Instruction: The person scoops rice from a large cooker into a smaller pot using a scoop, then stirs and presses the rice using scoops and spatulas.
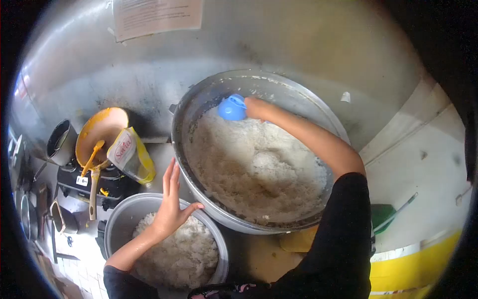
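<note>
A large metal pot (343, 127) holds a wide bed of cooked white rice (269, 164), with a mound near its middle. My right hand (255, 109) reaches across it and grips a blue plastic scoop (232, 108) at the far left inside, against the rice. What the scoop contains is hidden. My left hand (174, 202) has its fingers stretched out and lies against the outer left side of the large pot, above the rim of a smaller grey pot (115, 219). That smaller pot also has rice (194, 259) in it, partly covered by my left forearm.
Left of the pots, a stove (69, 187) carries an orange-stained pan (104, 129) with an orange spatula (93, 154), a dark saucepan (62, 142) and a yellow-and-clear pouch (132, 157). Behind stands a metal wall (279, 40) with a paper sheet (157, 17). A green object (382, 217) sits at right.
</note>
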A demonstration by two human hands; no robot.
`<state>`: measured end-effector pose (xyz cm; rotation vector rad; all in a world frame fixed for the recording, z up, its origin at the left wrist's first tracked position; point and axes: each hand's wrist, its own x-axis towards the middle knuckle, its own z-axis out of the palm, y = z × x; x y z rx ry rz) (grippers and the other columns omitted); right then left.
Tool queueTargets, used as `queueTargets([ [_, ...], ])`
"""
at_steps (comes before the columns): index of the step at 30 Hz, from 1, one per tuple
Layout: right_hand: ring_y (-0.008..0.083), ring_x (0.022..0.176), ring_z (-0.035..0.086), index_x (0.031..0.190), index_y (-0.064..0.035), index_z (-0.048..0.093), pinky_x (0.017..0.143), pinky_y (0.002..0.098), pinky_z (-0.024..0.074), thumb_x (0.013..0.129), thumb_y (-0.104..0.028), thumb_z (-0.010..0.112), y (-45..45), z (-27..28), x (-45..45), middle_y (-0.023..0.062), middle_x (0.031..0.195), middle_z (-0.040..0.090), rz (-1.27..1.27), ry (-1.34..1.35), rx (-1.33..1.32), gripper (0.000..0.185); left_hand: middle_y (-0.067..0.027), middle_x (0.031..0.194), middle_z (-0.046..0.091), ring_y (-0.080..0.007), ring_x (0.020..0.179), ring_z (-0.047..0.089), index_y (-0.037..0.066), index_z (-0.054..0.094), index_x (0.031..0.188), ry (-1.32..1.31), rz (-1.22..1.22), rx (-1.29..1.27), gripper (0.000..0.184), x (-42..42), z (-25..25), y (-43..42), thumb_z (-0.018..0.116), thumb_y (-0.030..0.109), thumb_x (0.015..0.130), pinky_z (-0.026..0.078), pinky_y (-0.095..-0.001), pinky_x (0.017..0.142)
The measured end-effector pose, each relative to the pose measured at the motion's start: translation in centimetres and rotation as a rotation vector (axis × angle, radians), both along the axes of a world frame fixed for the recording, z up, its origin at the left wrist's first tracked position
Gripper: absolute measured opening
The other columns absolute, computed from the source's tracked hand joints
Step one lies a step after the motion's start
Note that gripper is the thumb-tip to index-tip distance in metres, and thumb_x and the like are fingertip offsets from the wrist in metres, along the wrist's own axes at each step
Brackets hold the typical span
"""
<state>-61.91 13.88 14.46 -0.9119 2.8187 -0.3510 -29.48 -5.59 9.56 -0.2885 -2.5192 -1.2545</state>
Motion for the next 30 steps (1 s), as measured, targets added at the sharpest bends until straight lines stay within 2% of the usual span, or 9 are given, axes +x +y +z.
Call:
queueTargets([
  [5,0.0219,0.050,0.059,0.085,0.0078,0.059,0.042,0.0333,0.0454,0.077,-0.005,0.050,0.6,-1.4,-0.2,0.0193,0.067,0.060,0.004,-0.196,-0.049,0.017,-0.0212,0.142,0.010,-0.0397,0.130,0.019,0.006,0.015,0.138,0.128,0.072,-0.205,0.093,0.8,0.2,-0.1,0.074,0.022,0.067,0.027,-0.0457,0.103],
  [9,0.0201,0.051,0.058,0.083,0.0011,0.058,0.047,0.0352,0.0457,0.075,-0.005,0.051,2.6,0.9,4.0,0.0149,0.066,0.060,0.273,-0.107,0.432,0.012,-0.0212,0.140,0.020,-0.0376,0.130,0.022,0.012,0.022,0.138,-0.214,0.363,-0.957,0.079,6.9,1.3,-3.6,0.067,0.022,0.074,0.028,-0.0482,0.102],
  [10,0.0212,0.054,0.059,0.080,-0.0001,0.058,0.051,0.0354,0.0470,0.074,-0.006,0.051,4.6,0.3,6.1,0.0135,0.065,0.060,0.396,-0.064,0.203,0.011,-0.0212,0.139,0.022,-0.0378,0.129,0.024,0.011,0.022,0.138,-0.268,0.496,-0.944,0.077,10.1,0.8,-5.0,0.065,0.024,0.076,0.029,-0.0479,0.101],
  [13,0.0240,0.058,0.061,0.081,0.0004,0.057,0.053,0.0370,0.0484,0.074,-0.008,0.050,6.3,7.2,14.8,0.0157,0.067,0.060,0.369,-0.205,0.585,0.013,-0.0214,0.138,0.024,-0.0387,0.124,0.032,0.004,0.020,0.137,-0.541,0.991,-0.716,0.074,19.4,-3.5,-9.3,0.061,0.026,0.080,0.032,-0.0490,0.098],
  [14,0.0290,0.065,0.061,0.082,0.0009,0.056,0.059,0.0394,0.0479,0.073,-0.008,0.050,7.3,9.0,17.4,0.0183,0.070,0.060,0.316,-0.161,0.508,0.014,-0.0265,0.125,0.040,-0.0418,0.110,0.045,-0.003,0.022,0.133,-0.649,1.131,-0.716,0.069,21.8,-4.0,-9.2,0.058,0.027,0.082,0.039,-0.0489,0.090],
  [17,0.0339,0.072,0.059,0.084,0.0009,0.053,0.065,0.0412,0.0456,0.071,-0.006,0.054,11.3,10.3,19.9,0.0205,0.073,0.058,0.379,0.050,0.295,0.015,-0.0299,0.104,0.054,-0.0437,0.095,0.053,-0.006,0.024,0.129,-0.818,1.077,-0.386,0.064,26.0,-7.5,-11.3,0.057,0.025,0.083,0.044,-0.0477,0.079],
  [18,0.0352,0.074,0.058,0.085,0.0006,0.051,0.066,0.0410,0.0444,0.070,-0.006,0.056,11.8,11.4,21.3,0.0206,0.075,0.058,0.336,0.122,0.220,0.017,-0.0298,0.089,0.058,-0.0456,0.085,0.056,-0.009,0.029,0.122,-0.535,1.023,-0.354,0.057,26.8,-9.7,-12.5,0.055,0.025,0.084,0.045,-0.0472,0.073],
  [25,0.0339,0.078,0.057,0.097,-0.0043,0.049,0.067,0.0390,0.0420,0.070,-0.004,0.059,18.1,18.0,29.2,0.0184,0.080,0.058,0.102,0.178,0.132,0.028,-0.0313,0.087,0.057,-0.0476,0.082,0.055,-0.005,0.038,0.117,-0.307,0.926,-0.346,0.049,25.6,-14.4,-20.9,0.056,0.026,0.084,0.043,-0.0508,0.068],
  [30,0.0324,0.082,0.057,0.111,-0.0140,0.050,0.071,0.0392,0.0434,0.077,-0.006,0.057,23.3,17.8,34.1,0.0168,0.086,0.059,0.121,0.382,-0.066,0.036,-0.0221,0.095,0.058,-0.0401,0.086,0.057,0.003,0.040,0.120,-0.363,1.019,-0.869,0.046,23.5,-12.2,-22.8,0.048,0.033,0.087,0.047,-0.0466,0.068],
])
